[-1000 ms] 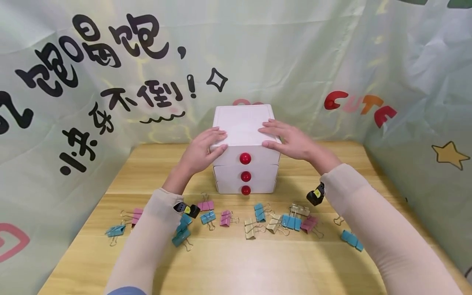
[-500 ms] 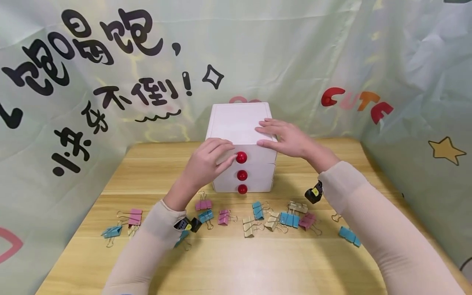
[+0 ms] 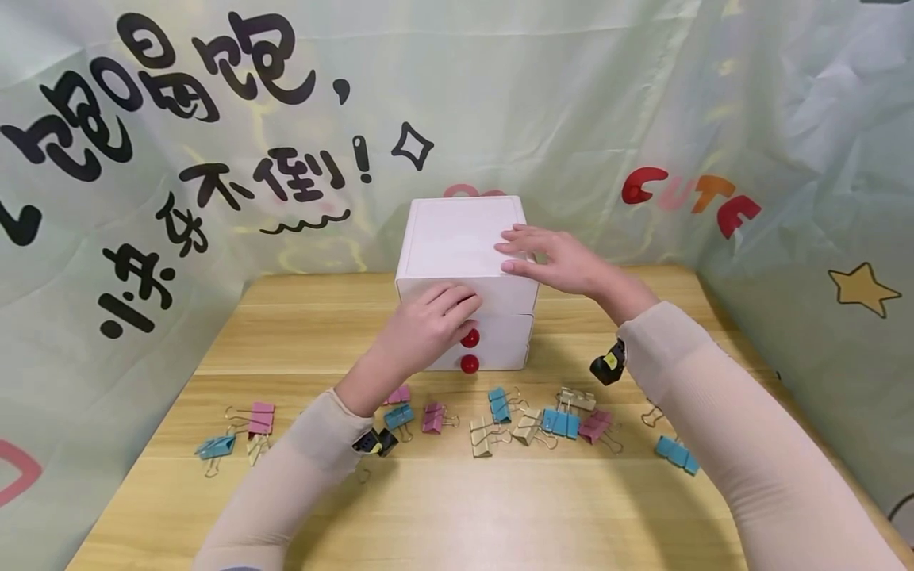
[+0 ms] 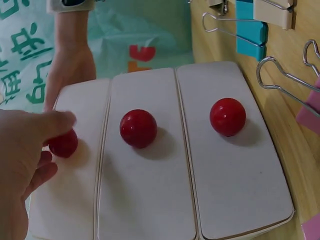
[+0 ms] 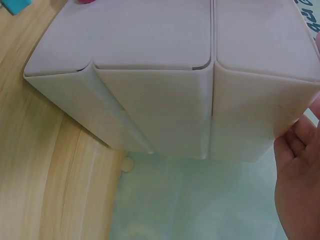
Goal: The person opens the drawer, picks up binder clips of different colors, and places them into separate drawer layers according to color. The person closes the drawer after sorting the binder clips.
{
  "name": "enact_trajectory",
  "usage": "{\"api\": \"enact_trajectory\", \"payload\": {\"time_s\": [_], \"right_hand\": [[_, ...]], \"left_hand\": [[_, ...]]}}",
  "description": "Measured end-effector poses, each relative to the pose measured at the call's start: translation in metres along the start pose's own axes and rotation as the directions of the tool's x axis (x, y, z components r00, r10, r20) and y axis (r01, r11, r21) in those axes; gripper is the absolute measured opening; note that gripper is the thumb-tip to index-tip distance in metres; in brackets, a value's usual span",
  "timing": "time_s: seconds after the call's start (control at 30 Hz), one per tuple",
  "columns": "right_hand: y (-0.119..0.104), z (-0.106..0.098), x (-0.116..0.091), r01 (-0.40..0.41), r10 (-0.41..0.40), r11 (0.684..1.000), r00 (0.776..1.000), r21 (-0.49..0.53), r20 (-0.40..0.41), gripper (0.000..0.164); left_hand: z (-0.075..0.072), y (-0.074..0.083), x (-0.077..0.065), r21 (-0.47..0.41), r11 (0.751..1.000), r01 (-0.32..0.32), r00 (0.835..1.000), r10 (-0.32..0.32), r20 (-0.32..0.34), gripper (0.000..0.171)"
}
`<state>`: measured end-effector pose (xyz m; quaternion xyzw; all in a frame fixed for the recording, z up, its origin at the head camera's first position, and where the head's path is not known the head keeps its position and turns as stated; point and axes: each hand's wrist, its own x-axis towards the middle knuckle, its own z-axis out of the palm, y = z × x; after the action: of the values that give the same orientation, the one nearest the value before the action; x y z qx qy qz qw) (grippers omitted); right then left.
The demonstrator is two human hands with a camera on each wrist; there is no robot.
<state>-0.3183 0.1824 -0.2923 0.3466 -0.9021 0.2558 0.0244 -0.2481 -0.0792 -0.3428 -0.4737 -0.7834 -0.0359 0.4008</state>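
Note:
A white box of three stacked drawers (image 3: 457, 238) stands at the back of the table, each drawer front bearing a round red knob. My left hand (image 3: 432, 327) is at the top drawer, its thumb and fingers around the top knob (image 4: 64, 145), which the hand hides in the head view. Below it show the middle knob (image 4: 138, 128) and the bottom knob (image 4: 228, 117), both untouched. My right hand (image 3: 553, 258) rests on the box's upper right edge, fingers fairly straight across the top. The drawers appear closed in the wrist views.
Several binder clips lie scattered in front of the box, among them a blue clip (image 3: 560, 423), a pink clip (image 3: 432, 418) and a cream clip (image 3: 481, 438). Another blue clip (image 3: 677, 454) lies near the right forearm. A printed cloth (image 3: 571, 103) hangs behind the wooden table (image 3: 457, 507).
My left hand has left the box's upper left edge and moved right and down to the top knob. The right hand stays at the upper right edge.

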Motion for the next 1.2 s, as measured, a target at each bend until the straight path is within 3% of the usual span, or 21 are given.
{"api": "enact_trajectory", "payload": {"time_s": [0.2,0.37,0.73,1.2], "right_hand": [[-0.002,-0.002,0.001,-0.022,0.022,0.999,1.000,0.042,0.001,0.051],[-0.004,-0.005,0.002,-0.038,0.038,0.998,0.999,0.052,0.006,0.051],[-0.005,-0.004,0.001,-0.081,0.080,0.994,0.996,0.070,0.027,0.056],[-0.005,-0.006,0.002,-0.091,0.088,0.994,0.995,0.059,0.051,0.062]], "left_hand": [[0.003,0.002,0.003,0.081,0.997,-0.016,0.998,0.011,0.063,0.023],[0.004,0.003,0.004,0.122,0.992,-0.034,0.997,0.026,0.067,0.021],[-0.002,0.011,0.001,0.112,0.992,-0.064,0.997,0.060,0.040,0.020],[-0.020,0.025,-0.004,0.051,0.997,-0.065,0.995,0.061,0.083,0.020]]}}
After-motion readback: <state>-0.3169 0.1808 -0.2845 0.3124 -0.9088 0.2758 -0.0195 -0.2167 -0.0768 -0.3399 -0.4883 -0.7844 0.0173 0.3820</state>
